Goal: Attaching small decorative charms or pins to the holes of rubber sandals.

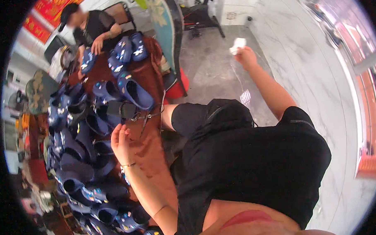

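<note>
**Paper Held Out Over the Floor, Clogs Crowding the Surface's Edge**

The right hand [244,56] was stretched far out to the side, its fingers pinched on a small crumpled white paper [237,44] that hung high above the grey marble floor [322,80]. The left hand [120,141] hovered with fingers loosely curled and slightly spread, holding nothing, just above the bare brown surface [147,151] and near the heap of navy clogs [77,155].

The pinch on the paper looked light; a slack finger could have let it drop to the floor, well away from the surface. The person's body was twisted away from the work, so the left hand, unwatched, could have knocked the nearest clogs. They were heaped loosely right up to the near rim, and a nudge might have sent several sliding off. A pair of scissors [145,121] lay close beside a dark strap near the left hand, and a blind reach could have caught the blades.

The surface was covered in reddish-brown cloth, long and crowded with blue clogs bearing small charms. At its far end another person in black [96,29] leaned over more clogs [130,47]. Beyond, the room had pale marble walls, red banners and a stand on the floor.
</note>
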`<action>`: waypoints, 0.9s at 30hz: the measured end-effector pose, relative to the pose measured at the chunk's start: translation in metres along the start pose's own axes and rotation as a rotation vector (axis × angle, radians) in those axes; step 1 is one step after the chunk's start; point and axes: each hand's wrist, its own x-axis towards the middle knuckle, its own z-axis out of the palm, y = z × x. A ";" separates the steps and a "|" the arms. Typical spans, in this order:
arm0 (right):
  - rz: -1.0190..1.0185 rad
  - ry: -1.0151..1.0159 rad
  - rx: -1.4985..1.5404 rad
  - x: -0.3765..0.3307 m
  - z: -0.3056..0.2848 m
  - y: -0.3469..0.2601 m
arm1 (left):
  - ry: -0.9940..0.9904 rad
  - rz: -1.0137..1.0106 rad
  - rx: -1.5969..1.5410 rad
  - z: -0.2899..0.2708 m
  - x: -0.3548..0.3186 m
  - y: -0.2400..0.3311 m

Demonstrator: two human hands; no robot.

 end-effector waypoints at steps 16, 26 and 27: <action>-0.167 1.064 -0.156 -0.080 -0.428 -0.169 | -0.009 0.021 0.008 -0.020 0.024 0.020; 0.120 0.074 -1.012 0.059 -0.222 0.164 | -0.022 0.016 0.099 -0.018 -0.035 0.052; -0.014 -0.259 -1.044 0.046 -0.149 0.166 | 0.036 0.054 0.322 -0.039 -0.054 0.059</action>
